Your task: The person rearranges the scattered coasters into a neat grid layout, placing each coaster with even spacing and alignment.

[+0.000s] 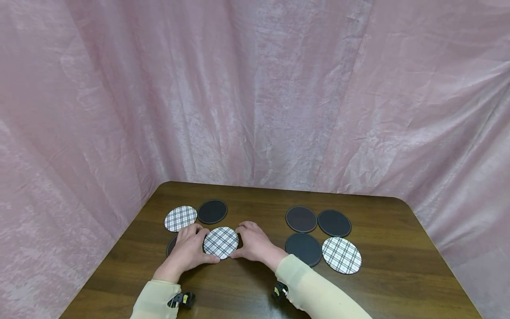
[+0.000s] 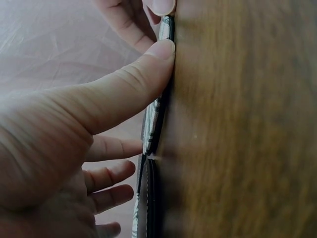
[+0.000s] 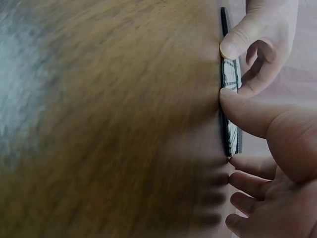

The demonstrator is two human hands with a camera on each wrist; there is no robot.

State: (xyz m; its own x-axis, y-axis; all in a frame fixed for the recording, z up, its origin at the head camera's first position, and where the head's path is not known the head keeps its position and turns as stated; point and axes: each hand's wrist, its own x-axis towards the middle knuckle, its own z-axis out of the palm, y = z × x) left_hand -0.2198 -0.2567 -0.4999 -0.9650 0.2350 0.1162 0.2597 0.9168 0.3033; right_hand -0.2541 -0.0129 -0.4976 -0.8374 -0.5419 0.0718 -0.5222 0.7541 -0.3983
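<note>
Pale sleeves (image 1: 318, 288) lead to the partly curled left hand (image 1: 186, 249) and right hand (image 1: 256, 243), gripping 1 plaid disc (image 1: 221, 243) by opposite edges; open desk (image 1: 235, 294) lies between the sleeves.

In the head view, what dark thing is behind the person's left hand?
A coaster: part of its left side shows. The left hand covers the rest, which cannot be seen.

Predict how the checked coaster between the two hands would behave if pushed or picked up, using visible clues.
The checked coaster is probably stiff, since its edge shows no obvious sag in the wrist views. Being a wide, flat disc, it seems likelier to slide than roll or tip. It looks thin, so perhaps light.
</note>
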